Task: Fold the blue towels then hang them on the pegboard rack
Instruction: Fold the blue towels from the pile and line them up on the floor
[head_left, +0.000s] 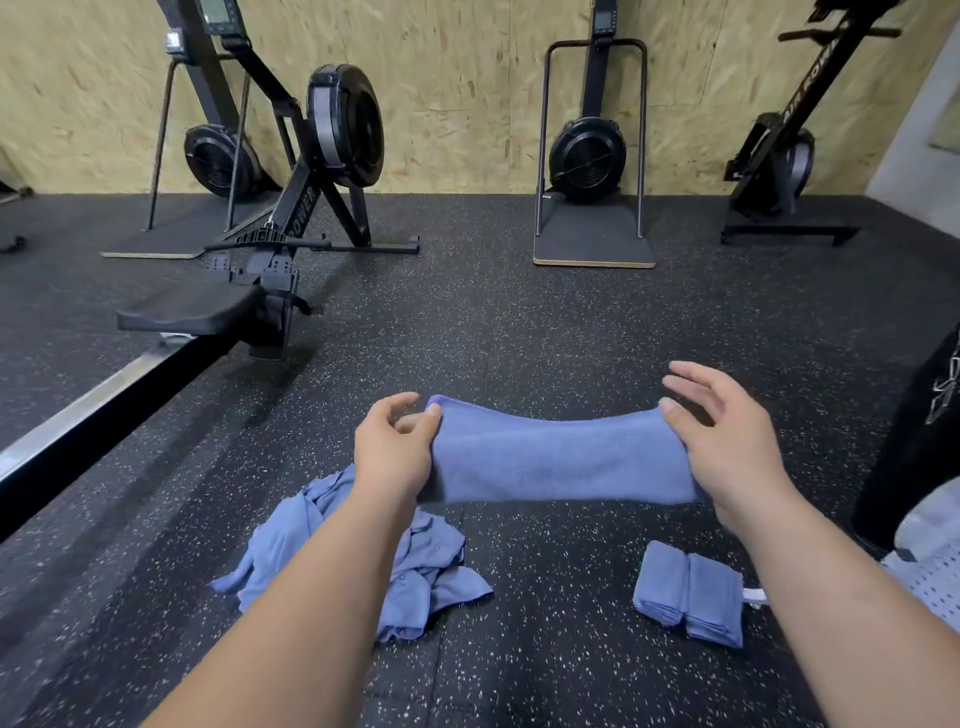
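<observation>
Left hand (397, 447) pinches the left end of a blue towel (561, 457), thumb and fingers clamped on the edge. Right hand (727, 441) holds the other end under its thumb, remaining fingers splayed out. The towel is stretched between them in mid-air above the rubber floor (545, 322), folded down to a narrow band, so probably one more fold to go. Done: two folded towels (688, 592) side by side on the floor, lower right. Remaining: crumpled pile of unfolded towels (291, 545) by the left forearm, count unclear. Pegboard rack not in view. My estimate: folding under halfway, hanging not started.
</observation>
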